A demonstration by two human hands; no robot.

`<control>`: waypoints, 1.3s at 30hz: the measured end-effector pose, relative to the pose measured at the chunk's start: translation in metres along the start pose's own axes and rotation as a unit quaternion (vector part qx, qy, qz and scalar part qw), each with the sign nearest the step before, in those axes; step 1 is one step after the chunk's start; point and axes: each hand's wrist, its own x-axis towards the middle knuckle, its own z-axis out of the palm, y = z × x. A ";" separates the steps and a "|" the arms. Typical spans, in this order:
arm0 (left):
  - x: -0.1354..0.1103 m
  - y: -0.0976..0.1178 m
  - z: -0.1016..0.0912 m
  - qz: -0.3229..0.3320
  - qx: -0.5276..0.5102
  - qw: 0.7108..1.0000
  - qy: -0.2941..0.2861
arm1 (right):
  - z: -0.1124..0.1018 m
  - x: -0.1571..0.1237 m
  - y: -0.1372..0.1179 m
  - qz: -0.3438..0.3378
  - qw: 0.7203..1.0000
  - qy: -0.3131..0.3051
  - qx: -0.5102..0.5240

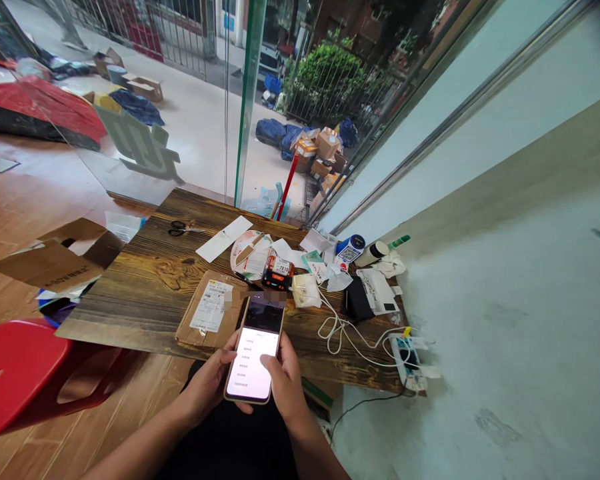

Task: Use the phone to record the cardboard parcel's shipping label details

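I hold a smartphone (255, 350) with a lit white screen over the near edge of a dark wooden table (150, 280). My left hand (207, 383) wraps round its left side from below. My right hand (285, 383) grips the right side, thumb resting on the screen. Just beyond the phone lies a flat brown cardboard parcel (195, 327) with a white shipping label (211, 305).
Scissors (183, 229), paper slips, a small orange-black device (277, 273), a blue-white tube (350, 248), a black pouch (357, 300) and a white cable (340, 330) leading to a power strip (407, 357) clutter the table. A red stool (15, 367) and open carton (55, 257) stand left; wall right.
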 end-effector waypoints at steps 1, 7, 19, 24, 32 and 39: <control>-0.001 0.000 0.001 0.001 -0.001 1.000 0.001 | 0.001 0.000 0.000 -0.001 1.000 0.000 0.002; -0.003 0.002 0.006 0.007 0.009 1.000 0.010 | 0.003 -0.002 0.002 -0.017 1.000 -0.017 -0.010; -0.006 -0.001 0.003 0.011 0.010 1.000 0.011 | 0.002 -0.009 0.003 -0.050 0.996 -0.061 -0.028; -0.005 -0.002 0.004 0.010 0.016 1.000 0.016 | 0.003 -0.009 0.003 -0.043 0.996 -0.071 -0.033; -0.006 -0.004 0.001 0.013 0.005 1.000 0.010 | 0.002 -0.004 0.007 -0.002 0.999 -0.014 -0.039; -0.005 -0.006 -0.001 0.012 0.001 1.000 0.003 | 0.003 -0.005 0.006 0.005 0.999 -0.034 0.003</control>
